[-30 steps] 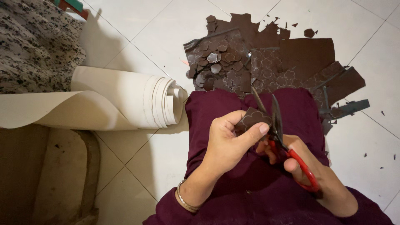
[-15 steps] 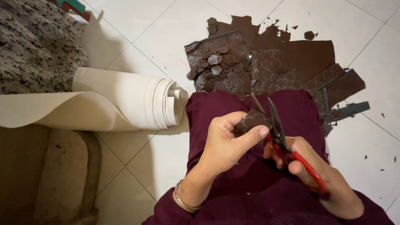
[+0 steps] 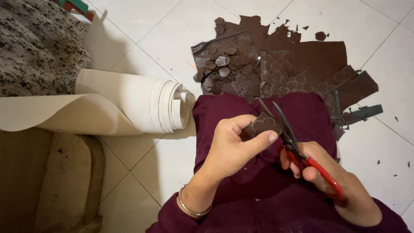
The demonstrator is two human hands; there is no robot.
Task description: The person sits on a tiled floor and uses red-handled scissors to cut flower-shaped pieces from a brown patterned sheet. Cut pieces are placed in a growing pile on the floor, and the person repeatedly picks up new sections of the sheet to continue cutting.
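**Cutting brown shapes over a tiled floor**

At frame centre, left hand pinching a small brown piece; right hand clasping red-handled scissors, blades parted at the piece's edge. Above, brown offcuts heaped on white tiles; at left, cream roll.

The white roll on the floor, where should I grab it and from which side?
Probably grip the roll around its wound middle, coming from above. Its coiled end faces the lap and would likely telescope if pulled, and the loose sheet trailing left would just unroll. Both hands are busy: the left hand pinches a brown piece, the right hand holds scissors.
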